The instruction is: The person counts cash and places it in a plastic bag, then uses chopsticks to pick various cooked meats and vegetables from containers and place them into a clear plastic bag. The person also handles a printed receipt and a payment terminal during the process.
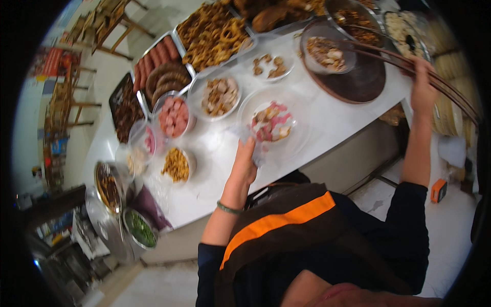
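Note:
My right hand is closed round a pair of long brown chopsticks. Their far ends reach to a clear bowl of chopped brown and pale food, which sits on a round dark board. Closer to me, crumpled clear plastic film shows at my left hand, gripped at the near left side of another clear bowl. Pink, white and brown pieces of food lie in that bowl. My left fingertips are partly hidden by the film.
Trays of fried pieces, sausages and dark meat line the table's far edge. Tubs of pink cubes and yellow-brown bits stand left of my left hand. Metal bowls sit beyond the board.

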The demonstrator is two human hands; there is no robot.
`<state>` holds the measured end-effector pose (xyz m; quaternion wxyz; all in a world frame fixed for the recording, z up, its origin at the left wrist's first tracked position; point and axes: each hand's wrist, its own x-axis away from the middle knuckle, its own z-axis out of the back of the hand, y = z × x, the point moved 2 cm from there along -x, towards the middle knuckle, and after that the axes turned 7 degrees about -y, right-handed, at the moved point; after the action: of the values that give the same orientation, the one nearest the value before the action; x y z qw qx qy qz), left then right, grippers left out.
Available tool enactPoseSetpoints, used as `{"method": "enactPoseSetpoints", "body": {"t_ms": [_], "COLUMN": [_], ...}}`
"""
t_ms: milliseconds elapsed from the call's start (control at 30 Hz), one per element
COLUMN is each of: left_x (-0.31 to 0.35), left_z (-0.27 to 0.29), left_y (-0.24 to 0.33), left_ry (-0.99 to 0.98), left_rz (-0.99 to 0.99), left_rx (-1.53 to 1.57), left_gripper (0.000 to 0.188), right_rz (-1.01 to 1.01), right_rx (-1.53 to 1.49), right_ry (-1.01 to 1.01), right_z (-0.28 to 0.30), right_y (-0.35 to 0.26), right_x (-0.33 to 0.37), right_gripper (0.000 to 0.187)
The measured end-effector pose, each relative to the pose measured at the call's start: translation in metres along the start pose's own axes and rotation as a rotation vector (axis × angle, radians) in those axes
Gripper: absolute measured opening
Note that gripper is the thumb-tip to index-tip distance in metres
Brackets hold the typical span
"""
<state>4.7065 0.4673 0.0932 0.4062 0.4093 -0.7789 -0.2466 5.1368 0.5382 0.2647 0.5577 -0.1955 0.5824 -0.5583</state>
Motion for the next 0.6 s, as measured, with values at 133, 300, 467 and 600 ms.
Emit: {"method": "enactPoseSetpoints", "body": {"t_ms": [133, 300, 467, 600], "left_x": [0.003, 0.012, 0.034, 0.066], "left_z": [0.001, 0.006, 0.03, 0.049], "left_y": [0.003, 0.006, 0.002, 0.0], "left_ry": [-0.016, 0.043, 0.085, 0.292], "left_rz": [-0.018, 0.028, -0.059, -0.205], "left_rx": [0.024, 0.156, 0.193, -0.023], "left_gripper": [0.088, 0.087, 0.085, 0.083], "right_rz": [0.0, -0.129, -0.063, -0.125], "right_rx": [-0.466, -0.504, -0.534, -0.642], "right_ry": [-0.236, -0.429, -0.496, -0.603], "right_z": [-0.01, -0.058, -0.079, -0.111], "right_y": [-0.021, -0.017, -0.015, -0.013], "right_x": [0.011, 0.031, 0.02, 0.015], "right_gripper": [0.026, 0.025, 0.027, 0.027]}}
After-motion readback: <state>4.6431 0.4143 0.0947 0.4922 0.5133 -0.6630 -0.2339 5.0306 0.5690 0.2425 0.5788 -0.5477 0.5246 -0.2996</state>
